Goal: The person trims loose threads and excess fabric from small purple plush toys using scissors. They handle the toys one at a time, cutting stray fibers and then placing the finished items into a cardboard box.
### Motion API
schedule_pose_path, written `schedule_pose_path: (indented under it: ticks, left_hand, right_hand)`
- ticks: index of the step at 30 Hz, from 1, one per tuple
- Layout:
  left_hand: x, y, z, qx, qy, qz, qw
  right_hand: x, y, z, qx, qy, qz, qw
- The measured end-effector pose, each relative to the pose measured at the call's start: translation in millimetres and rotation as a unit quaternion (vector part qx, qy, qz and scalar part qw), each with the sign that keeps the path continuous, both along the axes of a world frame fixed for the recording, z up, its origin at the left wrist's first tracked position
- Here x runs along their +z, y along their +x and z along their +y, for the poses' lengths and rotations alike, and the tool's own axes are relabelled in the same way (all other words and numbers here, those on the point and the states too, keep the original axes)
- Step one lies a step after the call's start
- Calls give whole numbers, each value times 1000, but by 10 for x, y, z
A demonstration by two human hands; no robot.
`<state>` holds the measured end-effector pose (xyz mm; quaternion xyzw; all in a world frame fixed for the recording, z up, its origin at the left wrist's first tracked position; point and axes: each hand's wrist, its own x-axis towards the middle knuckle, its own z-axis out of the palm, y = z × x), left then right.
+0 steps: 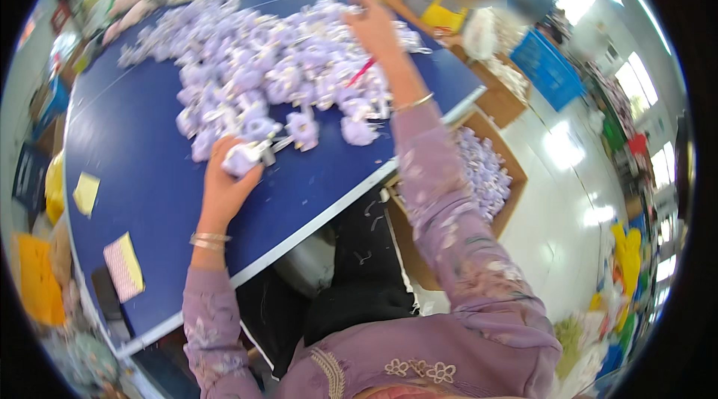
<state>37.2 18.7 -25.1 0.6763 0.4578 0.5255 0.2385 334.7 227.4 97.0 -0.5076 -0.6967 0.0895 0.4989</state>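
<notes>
A wide heap of small lavender plush pieces point(247, 62) with white tags or strips lies on the blue table point(299, 182). At the heap's near edge my left hand point(226, 180) is closed around one lavender plush piece point(241, 160), thumb and fingers on either side of it. My right hand point(372, 27) is stretched out to the heap's far right, its fingers bent together. What lies between those fingers, if anything, is hidden. Below that hand, among the plush, shows a thin red object point(363, 71) whose kind I cannot make out.
A cardboard box point(512, 163) of lavender pieces stands below the table's right edge. Beyond it are a blue crate point(546, 70) and a co-worker in a yellow apron point(446, 16). Yellow paper point(86, 193) and a pink-and-yellow pad point(124, 267) lie at the table's left.
</notes>
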Motion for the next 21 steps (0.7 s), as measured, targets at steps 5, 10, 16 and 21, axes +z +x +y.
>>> schedule_pose_path:
  ticks: [5, 10, 16, 21]
  left_hand:
    - [68, -20, -100, 23, -101, -136, 985]
    - [-33, -8, 9, 74, -16, -31, 997]
    - [12, -116, -2, 118, 23, 80, 990]
    - [72, 16, -46, 130, 10, 161, 978]
  right_hand:
    - [-416, -871, -978, 195, -151, -6, 969]
    - [-858, -1295, -1412, 370, -114, 11, 922]
    - [-945, -1479, -1525, 397, -141, 43, 906]
    - [-1071, -1443, -1491, 385, -156, 67, 907]
